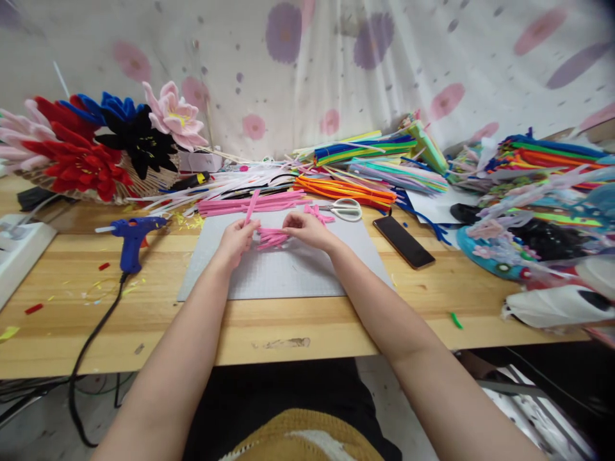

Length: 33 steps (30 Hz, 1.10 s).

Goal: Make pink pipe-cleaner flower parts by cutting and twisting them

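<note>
Pink strips (271,239) bunched over the grey mat (288,282) between your hands, your left grip (235,243) closed on an upright pink stem (252,206), your right grip (307,229) curled at the bunch, can't tell if pinching, scissors (348,209) behind, phone (404,242) rightward on the desk (298,326)

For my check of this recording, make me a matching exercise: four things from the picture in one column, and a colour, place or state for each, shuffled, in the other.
Things
1. Glue gun
2. Phone
3. Scissors
4. Left hand

Descriptions
A. White handles, near the far edge of the grey mat
B. Holding a pink strip that points upward
C. Dark screen, lying to the right of the mat
D. Blue, to the left of the mat

Pairs: 1-D, 2-C, 3-A, 4-B
</note>
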Motion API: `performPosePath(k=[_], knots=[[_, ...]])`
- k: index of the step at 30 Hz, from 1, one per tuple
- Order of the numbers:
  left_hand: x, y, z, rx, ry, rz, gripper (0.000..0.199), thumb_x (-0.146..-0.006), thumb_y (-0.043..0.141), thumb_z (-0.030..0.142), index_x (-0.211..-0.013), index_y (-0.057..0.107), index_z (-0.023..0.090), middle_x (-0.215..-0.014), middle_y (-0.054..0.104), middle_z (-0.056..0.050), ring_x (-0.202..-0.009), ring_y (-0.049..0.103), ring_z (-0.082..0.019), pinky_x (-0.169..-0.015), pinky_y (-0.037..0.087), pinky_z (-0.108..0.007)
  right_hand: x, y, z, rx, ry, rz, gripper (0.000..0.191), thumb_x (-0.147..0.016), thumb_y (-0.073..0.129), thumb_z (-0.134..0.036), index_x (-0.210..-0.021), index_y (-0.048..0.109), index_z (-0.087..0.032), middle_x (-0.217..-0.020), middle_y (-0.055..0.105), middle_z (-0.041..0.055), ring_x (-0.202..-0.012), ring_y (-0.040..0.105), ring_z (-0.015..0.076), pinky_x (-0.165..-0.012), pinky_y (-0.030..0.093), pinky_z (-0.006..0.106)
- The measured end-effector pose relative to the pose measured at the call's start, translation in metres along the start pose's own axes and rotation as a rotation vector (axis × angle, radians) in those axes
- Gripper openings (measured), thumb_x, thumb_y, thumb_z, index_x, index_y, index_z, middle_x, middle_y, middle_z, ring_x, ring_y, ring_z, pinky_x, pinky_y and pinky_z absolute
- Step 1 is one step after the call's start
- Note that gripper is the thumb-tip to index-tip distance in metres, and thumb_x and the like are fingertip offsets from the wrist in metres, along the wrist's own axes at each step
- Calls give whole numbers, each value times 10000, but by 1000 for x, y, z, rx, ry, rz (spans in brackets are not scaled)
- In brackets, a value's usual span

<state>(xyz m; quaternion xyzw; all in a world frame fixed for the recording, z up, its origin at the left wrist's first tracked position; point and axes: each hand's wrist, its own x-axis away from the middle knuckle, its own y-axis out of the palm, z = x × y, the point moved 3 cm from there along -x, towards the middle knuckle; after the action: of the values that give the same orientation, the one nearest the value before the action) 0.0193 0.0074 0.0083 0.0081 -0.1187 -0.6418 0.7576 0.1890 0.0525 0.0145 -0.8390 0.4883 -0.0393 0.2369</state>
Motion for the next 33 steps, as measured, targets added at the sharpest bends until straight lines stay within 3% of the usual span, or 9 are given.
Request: performPosePath(k=[5,9,12,18,24,27,29,33], knots=[[9,15,-7,-70,-4,18,229,-627,727,275,-594,538,151,-405,348,75,-346,277,-34,-353,167,-182,4,3,10,-306,21,163,169,-655,595,-296,-735,508,-175,-638,494,-48,-570,443,76,-575,369,228],[13,24,-12,-52,-41,-73,237,-673,706,273,-589,525,144,-419,341,74,-335,230,-17,-335,119,-172,3,9,17,-558,78,264,228,-618,634,-328,-719,490,-182,-631,472,-56,-545,425,59,-552,372,210],[14,27,-13,46,-135,-153,247,-723,671,260,-596,493,144,-434,287,87,-324,192,-3,-317,86,-149,4,11,16,-670,106,236,250,-615,653,-341,-767,521,-193,-687,499,-47,-595,473,63,-606,417,213],[15,30,-16,325,-493,-328,250,-867,483,218,-632,466,136,-479,210,95,-304,174,8,-268,88,-93,9,10,11,-717,60,110,264,-579,709,-268,-793,569,-201,-808,586,-18,-674,549,84,-675,474,242],[14,27,-15,495,-593,-358,297,-919,366,214,-645,446,136,-482,215,89,-301,208,4,-255,116,-77,8,12,13,-757,15,82,229,-595,700,-226,-785,574,-201,-780,596,-21,-697,579,97,-705,487,259],[15,30,-18,429,-587,-384,255,-902,403,216,-681,492,125,-476,214,91,-302,191,2,-260,104,-81,8,14,14,-732,10,94,195,-628,667,-240,-773,544,-197,-747,570,-29,-667,564,93,-684,486,259],[16,33,-20,309,-514,-368,225,-875,465,251,-705,527,117,-470,228,93,-305,173,5,-271,89,-91,7,14,14,-718,36,110,181,-637,640,-242,-760,517,-195,-730,558,-31,-650,552,94,-664,483,258],[15,34,-17,79,-109,-154,221,-798,582,347,-726,551,141,-451,288,89,-313,191,-4,-310,88,-129,5,10,16,-728,83,240,142,-647,575,-209,-731,461,-196,-683,523,-51,-605,518,81,-607,460,229]])
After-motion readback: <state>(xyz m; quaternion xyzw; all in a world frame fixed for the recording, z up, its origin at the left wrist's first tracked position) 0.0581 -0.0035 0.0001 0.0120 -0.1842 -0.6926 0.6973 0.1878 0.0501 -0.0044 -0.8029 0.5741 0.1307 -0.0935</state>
